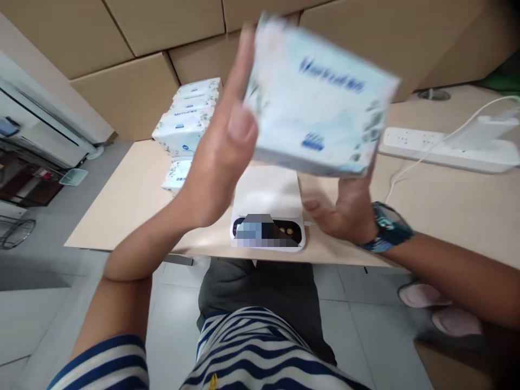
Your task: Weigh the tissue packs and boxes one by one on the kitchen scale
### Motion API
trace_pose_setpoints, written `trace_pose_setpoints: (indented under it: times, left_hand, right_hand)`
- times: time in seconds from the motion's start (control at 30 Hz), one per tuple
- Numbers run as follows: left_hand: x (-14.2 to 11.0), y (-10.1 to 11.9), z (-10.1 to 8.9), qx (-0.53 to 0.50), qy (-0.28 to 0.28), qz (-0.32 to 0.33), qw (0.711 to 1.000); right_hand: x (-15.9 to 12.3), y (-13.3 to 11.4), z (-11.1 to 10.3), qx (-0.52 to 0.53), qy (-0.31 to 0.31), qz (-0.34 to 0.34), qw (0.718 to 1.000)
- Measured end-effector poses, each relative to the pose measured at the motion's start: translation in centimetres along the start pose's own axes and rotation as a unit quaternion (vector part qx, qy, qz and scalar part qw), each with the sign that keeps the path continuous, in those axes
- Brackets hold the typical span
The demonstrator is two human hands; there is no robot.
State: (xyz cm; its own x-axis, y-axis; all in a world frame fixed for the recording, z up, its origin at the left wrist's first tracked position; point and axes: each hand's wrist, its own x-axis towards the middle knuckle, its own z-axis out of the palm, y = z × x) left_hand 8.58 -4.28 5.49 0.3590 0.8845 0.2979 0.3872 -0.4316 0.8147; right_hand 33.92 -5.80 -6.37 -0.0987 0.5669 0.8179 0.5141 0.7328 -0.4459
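Observation:
A white and pale-blue tissue pack (pixel 320 97) with blue lettering is held up in the air above a small white scale (pixel 268 208) at the table's near edge. My left hand (pixel 221 146) presses its left end, fingers stretched upward along the pack. My right hand (pixel 345 208), with a blue watch on its wrist, supports the pack from below at its right side. The pack is blurred by motion.
A stack of similar tissue packs (pixel 187 122) lies on the beige table (pixel 134 195) at the back left. A white power strip (pixel 447 146) with a white cable sits at the right. Cardboard boxes (pixel 134 92) line the back. Pink slippers (pixel 439 309) rest on the floor.

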Motion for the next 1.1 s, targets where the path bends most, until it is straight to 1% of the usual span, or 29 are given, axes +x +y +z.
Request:
trace_pose_setpoints:
  times: [0.07,0.1,0.13,0.2,0.27,0.3,0.37,0.43,0.53,0.6,0.63,0.7,0.77,0.83,0.9,0.93,1.0,1.1]
  left_hand:
    - [-0.5,-2.0,-0.1,-0.035,-0.026,0.079,0.996]
    - [-0.6,-3.5,-0.1,-0.043,-0.044,0.100,0.993]
    - [-0.7,-5.2,-0.1,-0.039,-0.062,0.098,0.992]
    - [-0.7,-8.3,0.0,-0.013,-0.097,0.074,0.992]
    - [-0.8,-10.5,0.2,0.013,-0.118,0.071,0.990]
    - [-1.0,-11.2,0.3,0.026,-0.116,0.079,0.990]
    - [-1.5,-11.9,0.4,0.060,-0.101,0.110,0.987]
    - [-2.0,-12.1,0.2,0.108,-0.086,0.154,0.978]
    - [-2.5,-12.5,0.0,0.180,-0.051,0.238,0.953]
    - [-2.5,-13.0,0.1,0.223,-0.016,0.274,0.936]
    - [-2.4,-13.3,0.1,0.244,-0.001,0.282,0.928]
    - [-2.0,-13.8,0.3,0.277,0.017,0.294,0.915]
    - [-1.6,-14.2,0.2,0.284,0.028,0.304,0.909]
    - [-1.2,-14.3,0.0,0.264,0.035,0.312,0.912]
    - [-0.8,-14.3,-0.4,0.258,0.044,0.325,0.909]
    - [-0.6,-14.3,-0.7,0.267,0.051,0.338,0.901]
    - [-0.1,-14.4,-1.1,0.298,0.072,0.377,0.874]
    - [0.7,-14.6,-1.7,0.330,0.119,0.431,0.832]
  right_hand:
    - [-1.1,0.6,1.4,-0.025,-0.003,-0.034,0.999]
    - [-1.5,1.1,1.8,-0.039,-0.005,-0.050,0.998]
    - [-1.8,1.7,2.0,-0.053,-0.010,-0.065,0.996]
    - [-2.3,2.8,2.0,-0.076,-0.022,-0.085,0.993]
    - [-2.5,3.4,1.7,-0.089,-0.018,-0.086,0.992]
    - [-2.6,3.5,1.5,-0.093,-0.011,-0.080,0.992]
    - [-2.6,3.2,1.3,-0.092,0.001,-0.071,0.993]
    - [-2.6,2.7,1.1,-0.087,-0.005,-0.063,0.994]
    - [-2.8,2.2,0.8,-0.080,-0.038,-0.031,0.996]
    - [-3.1,2.2,0.3,-0.081,-0.048,-0.018,0.995]
    - [-3.1,2.3,0.0,-0.082,-0.043,-0.019,0.995]
    - [-3.2,2.7,-0.7,-0.088,-0.024,-0.046,0.995]
    - [-3.1,3.2,-1.1,-0.092,-0.002,-0.086,0.992]
    - [-2.9,3.5,-1.0,-0.092,0.020,-0.114,0.989]
    - [-2.8,3.6,-0.5,-0.090,0.050,-0.124,0.987]
    - [-2.8,3.5,-0.1,-0.088,0.067,-0.132,0.985]
    - [-2.7,3.2,0.4,-0.085,0.093,-0.150,0.981]
    - [-2.6,3.0,0.5,-0.073,0.103,-0.139,0.982]
